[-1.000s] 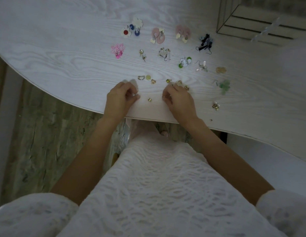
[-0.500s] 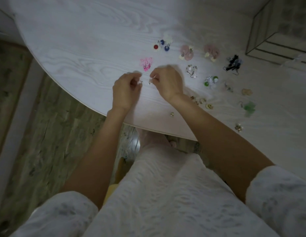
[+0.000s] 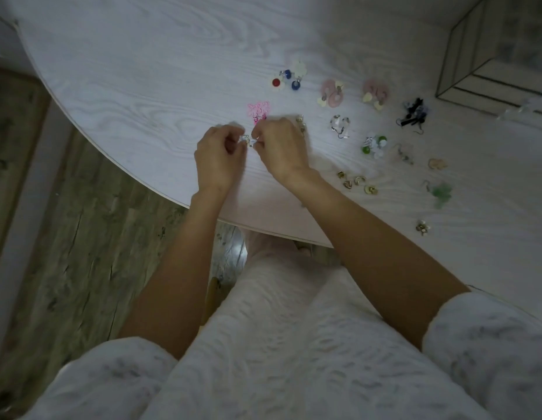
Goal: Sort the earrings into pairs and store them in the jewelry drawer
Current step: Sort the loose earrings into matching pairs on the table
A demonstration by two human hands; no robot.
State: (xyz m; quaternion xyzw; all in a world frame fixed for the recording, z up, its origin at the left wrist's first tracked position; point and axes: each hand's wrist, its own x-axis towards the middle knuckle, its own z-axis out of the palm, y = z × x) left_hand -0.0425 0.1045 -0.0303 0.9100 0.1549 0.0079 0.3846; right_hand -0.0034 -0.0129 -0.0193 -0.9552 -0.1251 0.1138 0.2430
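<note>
The left hand and the right hand are close together above the near edge of the white table, both with fingers curled, and between their fingertips they pinch a small silver earring piece; it is too small to tell if it is one earring or two. Just behind the hands lies a bright pink pair, partly hidden by the right hand. Further back there is a group of flower and bead earrings in red, blue and white; I count about four pieces. To the right are two groups of pale pink earrings, each looking like a pair. Below them lies a clear silver pair, then a green and white cluster, and a black pair further right. Near the right forearm there are four small gold earrings lying close together. At the right side I see a pale beige piece, a green piece and one small gold flower alone near the edge. At the far right corner stands the jewelry drawer box with clear walls; what is inside it I cannot tell.
</note>
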